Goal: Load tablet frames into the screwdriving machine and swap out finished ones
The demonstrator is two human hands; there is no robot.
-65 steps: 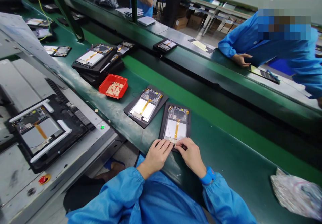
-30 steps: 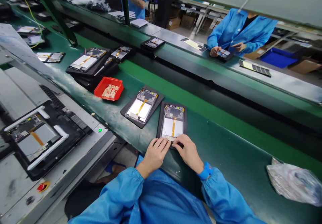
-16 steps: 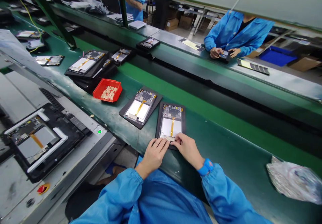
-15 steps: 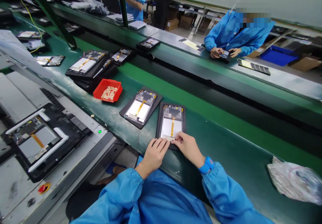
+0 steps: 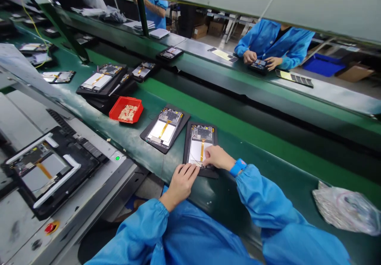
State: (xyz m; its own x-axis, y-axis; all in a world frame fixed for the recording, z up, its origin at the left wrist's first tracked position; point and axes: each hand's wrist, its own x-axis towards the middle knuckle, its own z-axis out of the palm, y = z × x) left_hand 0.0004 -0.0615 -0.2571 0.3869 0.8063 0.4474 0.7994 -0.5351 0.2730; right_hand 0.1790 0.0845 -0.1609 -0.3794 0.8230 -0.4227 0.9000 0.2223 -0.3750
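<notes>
Right hand: The person's bare right hand point(image 5: 218, 157) had moved up the open, dark-framed tablet point(image 5: 197, 146) since half a second before, leaving its near edge for the right side of the silver battery block.
Left hand: The bare left hand point(image 5: 181, 182) had kept its place at the tablet's near left corner.
Black pad: The near right corner of the flat black pad point(image 5: 210, 173) beneath the tablet, partly covered by the right hand earlier, lay exposed.
Right fingers: Thumb and fingertips were drawn narrowly together beside the orange ribbon strip point(image 5: 202, 149); whether they pinched anything could not be told.
Right wrist: Banded in bright blue plastic point(image 5: 238, 167), it came in from the right, the back of the hand turned up.
Left fingers: Side by side and bent, they rested on the tablet's near edge, palm down; the thumb was hidden, so a grip could not be confirmed.
Tablet: It lay face-up on the pad, on the near side of the glossy green bench point(image 5: 226, 201), a thin dark wire point(image 5: 192, 157) curving over its battery.
Neighbours: A second open tablet point(image 5: 164, 130) sat just left, with a red plastic bin point(image 5: 137, 115) of pale pieces farther left.
</notes>
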